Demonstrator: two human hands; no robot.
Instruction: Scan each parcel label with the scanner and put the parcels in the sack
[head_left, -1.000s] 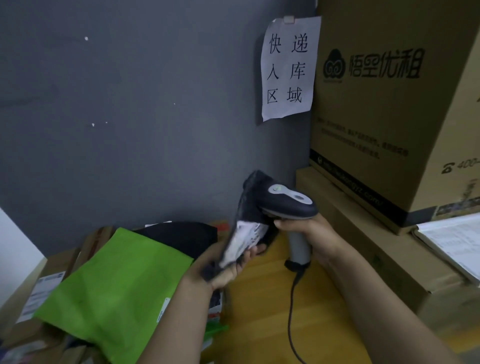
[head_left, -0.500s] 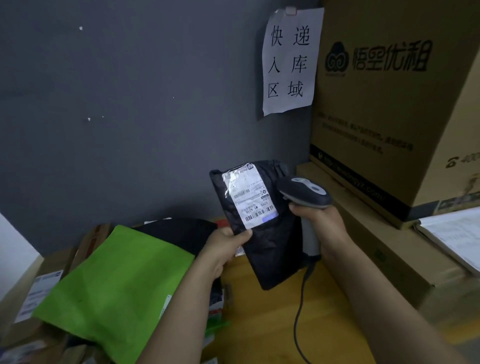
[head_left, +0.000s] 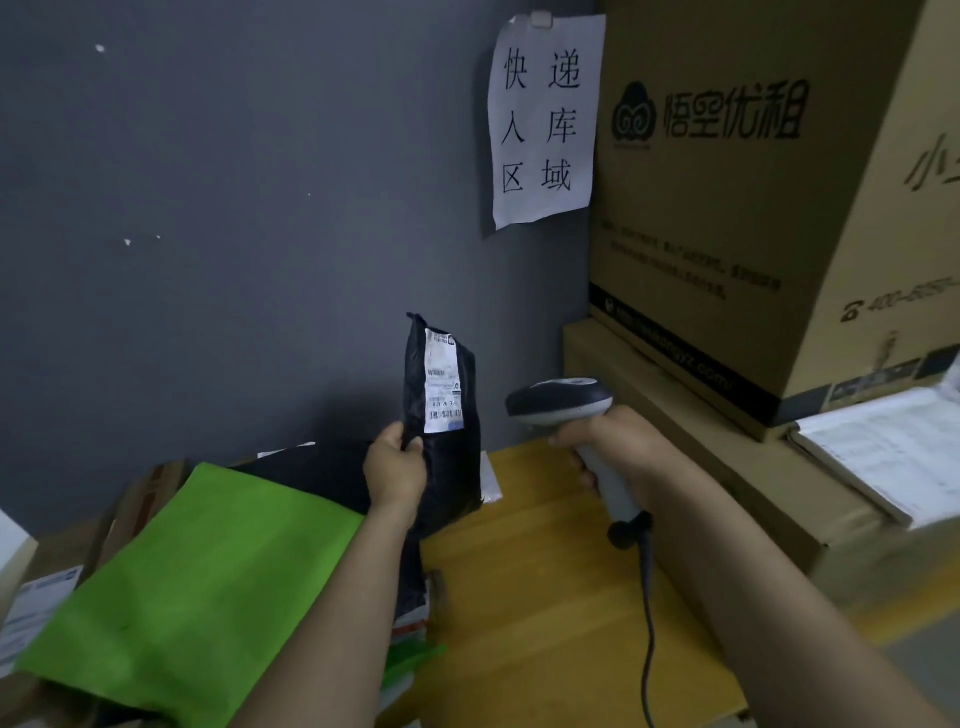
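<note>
The black parcel (head_left: 448, 467) is now turned more edge-on, just left of the scanner (head_left: 561, 401), with the left hand (head_left: 395, 467) pinching its edge and the right hand (head_left: 610, 441) gripping the scanner handle, so I think the label (head_left: 441, 384) should face the scanner squarely.

paper wall sign (head_left: 545, 122) reading 快递入库区域, cardboard box (head_left: 737, 218) printed 悟空优租, parcel label (head_left: 440, 384) illegible

parcel (head_left: 457, 467): black plastic film, wrinkled, slight sheen. label (head_left: 440, 384): glossy white paper. scanner (head_left: 560, 401): smooth plastic, dark head, grey handle. green sack (head_left: 197, 571): matt non-woven cloth. desk (head_left: 545, 597): smooth yellow wood. boxes (head_left: 727, 218): matt brown cardboard. wall (head_left: 208, 208): matt grey paint. sign (head_left: 543, 119): plain paper.
</note>
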